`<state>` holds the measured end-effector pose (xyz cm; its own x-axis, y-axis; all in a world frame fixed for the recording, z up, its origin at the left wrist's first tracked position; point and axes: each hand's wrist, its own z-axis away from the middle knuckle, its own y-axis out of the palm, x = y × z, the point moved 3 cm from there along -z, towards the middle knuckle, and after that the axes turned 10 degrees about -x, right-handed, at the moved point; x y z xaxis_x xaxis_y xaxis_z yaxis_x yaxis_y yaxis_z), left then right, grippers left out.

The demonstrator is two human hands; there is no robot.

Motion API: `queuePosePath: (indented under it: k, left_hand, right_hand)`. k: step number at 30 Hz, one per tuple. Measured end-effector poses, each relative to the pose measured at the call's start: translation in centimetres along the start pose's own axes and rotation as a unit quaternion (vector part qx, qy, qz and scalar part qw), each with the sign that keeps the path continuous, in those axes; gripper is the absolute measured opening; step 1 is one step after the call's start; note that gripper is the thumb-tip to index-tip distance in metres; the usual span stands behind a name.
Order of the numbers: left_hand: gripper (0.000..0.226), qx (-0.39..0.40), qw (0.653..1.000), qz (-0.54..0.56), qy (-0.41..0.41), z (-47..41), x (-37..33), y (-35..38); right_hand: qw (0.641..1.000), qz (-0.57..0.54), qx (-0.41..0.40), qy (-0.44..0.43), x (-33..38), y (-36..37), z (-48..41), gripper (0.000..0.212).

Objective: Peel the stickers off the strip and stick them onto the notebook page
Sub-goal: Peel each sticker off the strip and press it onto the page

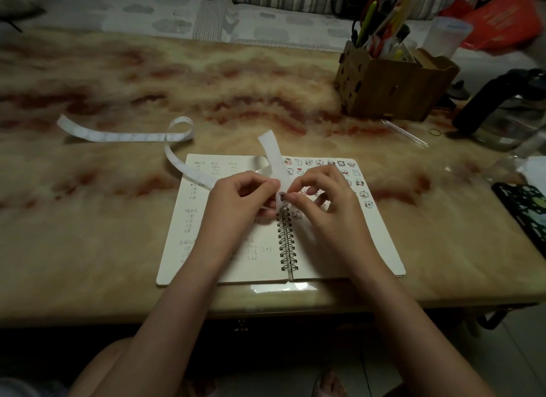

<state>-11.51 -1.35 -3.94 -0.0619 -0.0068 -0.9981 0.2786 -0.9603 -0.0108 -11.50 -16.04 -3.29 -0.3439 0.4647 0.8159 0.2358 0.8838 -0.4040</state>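
Strip (one) in left hand, right hand; one notebook

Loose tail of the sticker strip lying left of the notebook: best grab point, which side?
Probably the loop in the strip: it curls up off the table, so a pinch from above can close on the band. The tail's straight run lies flat, with little edge to catch.

Notebook at six on the table, strip trailing from it toward ten, pen holder at one, kettle at two.
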Motion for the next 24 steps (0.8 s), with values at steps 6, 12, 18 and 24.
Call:
queuePosePath:
  k: [6, 12, 18, 24]
  left_hand:
    - [0.018, -0.032, 0.999, -0.025, 0.012, -0.3, 0.0, -0.3]
    - [0.016, -0.036, 0.998, -0.047, 0.028, -0.2, 0.1, -0.5]
    - [0.016, -0.037, 0.997, -0.055, 0.024, -0.3, 0.3, -0.4]
    - [0.017, -0.036, 0.997, -0.059, 0.026, -0.4, 0.3, -0.4]
  right_hand:
    - [0.996, -0.070, -0.006, 0.049, 0.4, -1.2, -0.4, 0.004]
    - [0.969, -0.088, 0.027, 0.231, -1.7, -2.9, -1.1, 0.005]
    - [0.966, -0.059, 0.051, 0.247, -1.7, -3.2, -0.9, 0.008]
    - [0.965, -0.032, 0.054, 0.254, -1.9, -2.9, -0.9, 0.010]
